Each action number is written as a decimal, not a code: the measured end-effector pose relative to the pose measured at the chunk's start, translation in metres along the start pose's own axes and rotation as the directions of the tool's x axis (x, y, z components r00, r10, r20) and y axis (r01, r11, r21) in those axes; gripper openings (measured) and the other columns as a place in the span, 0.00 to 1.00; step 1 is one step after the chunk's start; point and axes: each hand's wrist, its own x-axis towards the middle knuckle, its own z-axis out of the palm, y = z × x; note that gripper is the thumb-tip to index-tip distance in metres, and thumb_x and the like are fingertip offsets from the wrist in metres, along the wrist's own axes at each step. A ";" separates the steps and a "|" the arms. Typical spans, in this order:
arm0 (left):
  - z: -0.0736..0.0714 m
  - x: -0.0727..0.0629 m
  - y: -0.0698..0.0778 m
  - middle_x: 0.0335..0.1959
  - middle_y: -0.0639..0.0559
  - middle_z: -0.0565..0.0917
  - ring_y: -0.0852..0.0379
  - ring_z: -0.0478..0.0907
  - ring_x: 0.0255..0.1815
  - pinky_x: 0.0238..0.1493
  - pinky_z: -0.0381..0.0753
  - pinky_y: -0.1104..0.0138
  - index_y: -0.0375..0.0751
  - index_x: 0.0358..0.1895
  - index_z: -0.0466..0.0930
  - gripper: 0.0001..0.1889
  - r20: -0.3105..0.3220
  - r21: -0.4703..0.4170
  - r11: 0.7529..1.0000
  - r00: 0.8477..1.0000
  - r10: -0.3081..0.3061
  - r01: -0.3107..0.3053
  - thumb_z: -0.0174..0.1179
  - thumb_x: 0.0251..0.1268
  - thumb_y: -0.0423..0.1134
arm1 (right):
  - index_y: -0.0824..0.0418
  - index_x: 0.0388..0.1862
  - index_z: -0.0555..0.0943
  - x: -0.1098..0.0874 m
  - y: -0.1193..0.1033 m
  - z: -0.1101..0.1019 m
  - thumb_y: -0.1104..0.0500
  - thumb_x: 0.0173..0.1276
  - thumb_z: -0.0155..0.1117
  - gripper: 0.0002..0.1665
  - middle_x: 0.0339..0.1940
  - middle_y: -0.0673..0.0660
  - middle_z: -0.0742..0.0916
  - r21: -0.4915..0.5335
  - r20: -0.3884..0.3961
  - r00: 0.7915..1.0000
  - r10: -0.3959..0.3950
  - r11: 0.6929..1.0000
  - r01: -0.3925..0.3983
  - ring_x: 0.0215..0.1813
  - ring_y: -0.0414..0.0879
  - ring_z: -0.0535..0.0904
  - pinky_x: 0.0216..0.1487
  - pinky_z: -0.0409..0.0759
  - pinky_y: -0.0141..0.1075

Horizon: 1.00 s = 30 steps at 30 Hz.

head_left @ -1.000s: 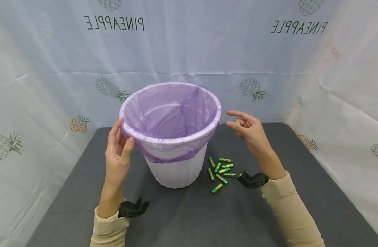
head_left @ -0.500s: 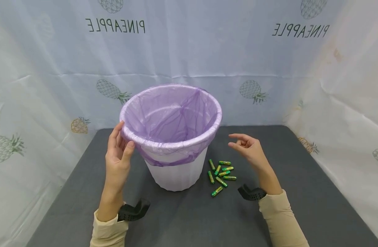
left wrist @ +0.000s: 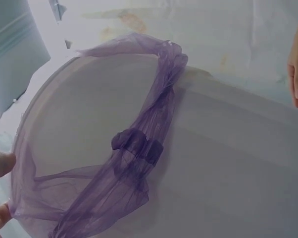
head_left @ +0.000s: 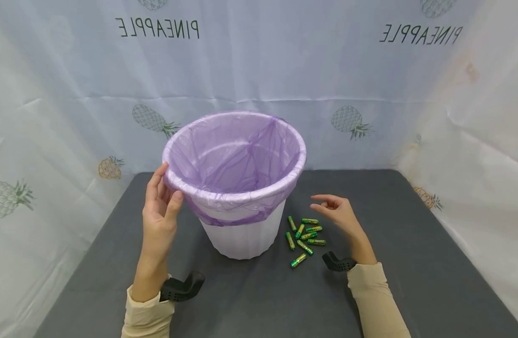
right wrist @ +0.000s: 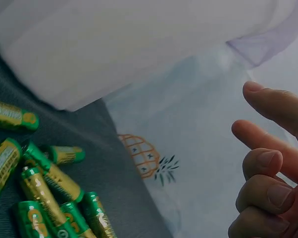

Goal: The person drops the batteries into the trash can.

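Note:
A white trash bin [head_left: 242,241] stands on the dark table, lined with a purple plastic bag [head_left: 242,155] folded over its rim. My left hand [head_left: 159,216] rests against the rim's left side, fingers and thumb lying along the outside. In the left wrist view, the thumb [left wrist: 1,165] and a fingertip are right at the bag-covered edge. My right hand [head_left: 336,213] hovers right of the bin, above and beyond several green and gold batteries [head_left: 309,236]. Its index finger and thumb are extended apart, the other fingers curled, with nothing held.
The batteries lie loosely grouped beside the bin's base on the grey tabletop [head_left: 259,300]. A white curtain [head_left: 259,56] printed with pineapples hangs behind and on both sides. Each wrist carries a black camera mount [head_left: 181,286].
My right hand has come down from beside the bin's rim and slightly nearer to the batteries. My left hand stays at the rim, and the batteries lie as before.

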 end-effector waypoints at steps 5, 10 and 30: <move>0.001 0.001 0.002 0.68 0.52 0.69 0.64 0.70 0.64 0.63 0.68 0.78 0.41 0.72 0.57 0.28 0.010 -0.005 1.000 1.000 0.020 -0.020 0.48 0.70 0.26 | 0.72 0.55 0.78 0.005 0.011 -0.001 0.59 0.66 0.65 0.23 0.18 0.39 0.77 -0.069 0.048 0.998 0.046 0.997 -0.043 0.21 0.37 0.62 0.28 0.66 0.35; 0.000 0.002 0.004 0.67 0.51 0.69 0.63 0.70 0.64 0.62 0.69 0.78 0.39 0.72 0.57 0.27 0.024 -0.024 0.997 0.997 0.073 -0.072 0.47 0.71 0.26 | 0.73 0.54 0.79 0.008 0.026 -0.006 0.59 0.66 0.65 0.23 0.18 0.46 0.78 -0.125 0.068 0.996 0.050 0.991 -0.042 0.21 0.36 0.63 0.28 0.67 0.33; 0.000 0.001 0.001 0.69 0.49 0.66 0.64 0.68 0.66 0.64 0.68 0.78 0.43 0.73 0.56 0.29 0.001 0.004 1.000 1.000 -0.009 0.009 0.48 0.71 0.27 | 0.70 0.53 0.81 0.005 0.074 -0.010 0.57 0.66 0.65 0.21 0.18 0.51 0.75 -0.258 0.085 0.979 0.186 0.953 -0.159 0.19 0.35 0.65 0.25 0.68 0.30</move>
